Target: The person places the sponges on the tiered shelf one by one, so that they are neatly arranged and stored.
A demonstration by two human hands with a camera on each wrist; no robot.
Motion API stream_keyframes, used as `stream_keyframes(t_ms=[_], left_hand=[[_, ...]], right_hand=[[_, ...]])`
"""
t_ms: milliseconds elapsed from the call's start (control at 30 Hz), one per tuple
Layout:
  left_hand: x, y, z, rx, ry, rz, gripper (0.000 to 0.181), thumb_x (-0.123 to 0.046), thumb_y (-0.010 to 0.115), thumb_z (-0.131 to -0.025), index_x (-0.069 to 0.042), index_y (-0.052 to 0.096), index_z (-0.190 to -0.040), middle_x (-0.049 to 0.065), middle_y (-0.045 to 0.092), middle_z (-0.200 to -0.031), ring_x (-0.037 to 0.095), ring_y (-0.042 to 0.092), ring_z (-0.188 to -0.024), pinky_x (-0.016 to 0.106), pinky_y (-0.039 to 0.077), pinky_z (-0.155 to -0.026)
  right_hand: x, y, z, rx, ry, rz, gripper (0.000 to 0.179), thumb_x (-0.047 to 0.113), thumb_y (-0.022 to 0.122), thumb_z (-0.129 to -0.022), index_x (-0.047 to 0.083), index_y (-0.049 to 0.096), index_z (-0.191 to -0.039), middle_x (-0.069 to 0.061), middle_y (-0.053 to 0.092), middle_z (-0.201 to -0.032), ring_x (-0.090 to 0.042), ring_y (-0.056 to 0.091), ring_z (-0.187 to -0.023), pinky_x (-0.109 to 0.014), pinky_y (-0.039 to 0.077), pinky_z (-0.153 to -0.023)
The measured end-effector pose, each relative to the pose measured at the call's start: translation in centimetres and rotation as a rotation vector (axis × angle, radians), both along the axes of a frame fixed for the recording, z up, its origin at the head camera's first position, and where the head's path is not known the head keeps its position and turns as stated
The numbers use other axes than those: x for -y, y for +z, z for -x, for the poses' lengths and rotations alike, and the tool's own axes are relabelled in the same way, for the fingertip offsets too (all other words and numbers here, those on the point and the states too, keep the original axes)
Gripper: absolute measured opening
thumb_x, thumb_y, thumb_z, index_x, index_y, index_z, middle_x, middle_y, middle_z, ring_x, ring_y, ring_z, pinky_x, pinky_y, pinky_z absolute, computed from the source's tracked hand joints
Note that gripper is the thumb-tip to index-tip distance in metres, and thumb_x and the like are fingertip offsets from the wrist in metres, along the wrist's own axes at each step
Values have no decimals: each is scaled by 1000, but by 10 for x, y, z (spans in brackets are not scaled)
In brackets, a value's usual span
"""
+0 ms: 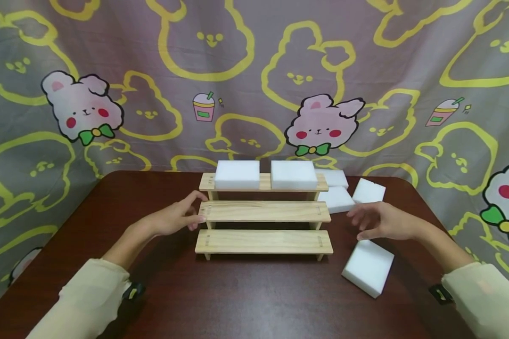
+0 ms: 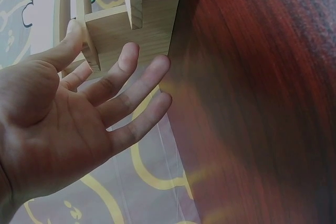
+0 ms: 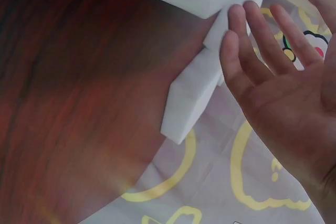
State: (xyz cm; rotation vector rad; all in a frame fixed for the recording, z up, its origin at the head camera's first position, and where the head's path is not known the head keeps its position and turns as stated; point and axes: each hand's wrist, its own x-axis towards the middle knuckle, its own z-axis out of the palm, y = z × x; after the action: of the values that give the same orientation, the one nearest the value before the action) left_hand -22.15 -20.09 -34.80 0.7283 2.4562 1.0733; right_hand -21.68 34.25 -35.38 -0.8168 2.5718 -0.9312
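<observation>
A three-tier wooden stand (image 1: 263,212) is on the table, with two white foam blocks (image 1: 237,174) side by side on its top tier. At the left end of the middle tier, my left hand (image 1: 176,217) pinches the board between thumb and index finger; its other fingers (image 2: 149,77) are spread free in the left wrist view. Over the table to the right of the stand, my right hand (image 1: 383,220) hovers with loosely bent fingers and nothing in it. One white foam block (image 1: 369,267) lies just in front of that hand.
Several more white foam blocks, including a separate one (image 1: 369,191), lie behind my right hand, some partly hidden by the stand. The dark red-brown table (image 1: 254,296) ends at a patterned curtain (image 1: 246,94) at the back.
</observation>
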Motion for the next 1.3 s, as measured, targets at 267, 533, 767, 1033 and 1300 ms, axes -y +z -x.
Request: stream_keyframes(t_ms=[267,533,767,1033,1300], left_hand=[[0,0,-1,2,6,5,42,-11,59,-107,-2,31,-137,12,62,-80,25,62,-78,50,49,-81],[0,0,-1,-5,2,-3,43,-11,60,-106,-2,31,-137,12,61,-80,26,62,-78,50,50,-81],[0,2,-2,-7,7,-3,43,-12,60,-106,-1,32,-137,13,61,-80,27,62,-78,50,50,-81],[-1,1,-1,0,7,-3,43,-12,60,-106,-2,31,-137,12,61,-81,26,62,-79,50,50,-81],[0,1,-1,-6,6,-2,42,-11,60,-106,-2,32,-137,12,62,-81,26,62,-79,51,50,-81]], right_hand=[[-3,-5,-4,264,21,-48,61,13,90,-81,-5,59,-131,-11,63,-113,-26,59,-99,-36,54,-81],[-5,-8,-4,305,4,-84,57,11,89,-80,-3,62,-128,-7,62,-108,-24,58,-92,-31,51,-75],[-6,-10,-2,203,-58,-134,42,19,87,-85,2,67,-118,-2,64,-100,-17,55,-82,-28,46,-71],[-9,-9,1,81,-107,-226,36,27,85,-86,6,71,-112,1,69,-105,-20,57,-94,-34,47,-79],[-9,-9,0,89,-203,-230,33,24,81,-91,1,71,-112,-2,67,-97,-18,61,-78,-33,52,-64]])
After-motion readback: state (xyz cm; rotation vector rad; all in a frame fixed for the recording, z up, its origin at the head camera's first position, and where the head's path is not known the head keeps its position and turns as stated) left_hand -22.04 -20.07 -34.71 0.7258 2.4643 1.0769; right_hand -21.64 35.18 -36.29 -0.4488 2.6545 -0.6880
